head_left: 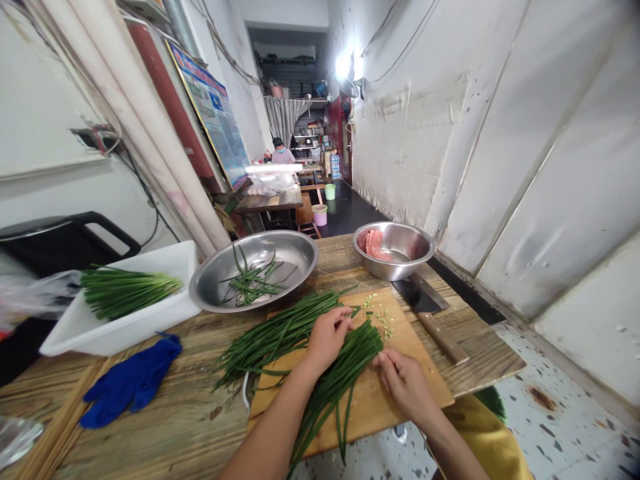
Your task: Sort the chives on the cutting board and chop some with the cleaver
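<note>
A bunch of garlic chives (345,363) lies across the wooden cutting board (420,363), its trimmed ends pointing away from me. My left hand (327,337) is at the far left side of these ends, fingers curled and thumb against forefinger; what they pinch is too small to tell. At the near right side, my right hand (405,380) is closed with its fingertips touching the bunch's edge; anything in them is hidden. Another pile of chives (285,330) lies to the left, partly on the board. Small pale cut bits (383,320) are scattered beyond the bunch.
Behind the board stand a steel basin (200,293) with loose chives and a steel bowl (395,269) with pink slices. A cleaver (433,320) lies at right. Left are a white tub (175,300) of chives and a blue glove (133,383). A person (283,153) sits far back.
</note>
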Available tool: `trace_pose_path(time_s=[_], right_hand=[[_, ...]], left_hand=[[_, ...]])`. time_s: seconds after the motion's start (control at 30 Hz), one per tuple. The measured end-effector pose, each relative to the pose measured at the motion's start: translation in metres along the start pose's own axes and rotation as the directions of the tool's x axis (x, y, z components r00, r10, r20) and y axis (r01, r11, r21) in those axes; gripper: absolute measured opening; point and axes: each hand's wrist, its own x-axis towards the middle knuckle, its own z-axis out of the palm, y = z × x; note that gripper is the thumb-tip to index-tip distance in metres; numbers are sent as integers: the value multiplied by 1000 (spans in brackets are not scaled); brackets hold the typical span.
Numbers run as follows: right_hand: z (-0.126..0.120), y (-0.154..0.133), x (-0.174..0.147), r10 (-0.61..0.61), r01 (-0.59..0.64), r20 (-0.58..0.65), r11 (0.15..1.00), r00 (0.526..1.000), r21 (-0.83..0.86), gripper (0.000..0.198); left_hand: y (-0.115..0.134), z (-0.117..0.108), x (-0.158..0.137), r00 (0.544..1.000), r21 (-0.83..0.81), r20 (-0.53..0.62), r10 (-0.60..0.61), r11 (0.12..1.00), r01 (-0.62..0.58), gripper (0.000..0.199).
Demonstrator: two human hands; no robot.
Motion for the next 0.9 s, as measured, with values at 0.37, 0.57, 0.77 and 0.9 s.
trace_pose_path(time_s=[0.37,0.57,0.77,0.9], right_hand=[[-1,0,0,-16,16,5,1000,1000,-2,34],[0,3,1,-13,13,1,1000,1000,8,33],[0,3,2,-10,10,13,1000,1000,9,33],[0,3,1,-5,5,9,1000,1000,10,33]], left_hand=[[8,4,-2,991,-118,37,-126,984,130,26],[2,7,-2,997,-55,-6,-80,995,80,22],[3,7,-2,998,22,-41,-46,999,47,21],[4,6,-2,997,44,-55,-50,998,52,20]])
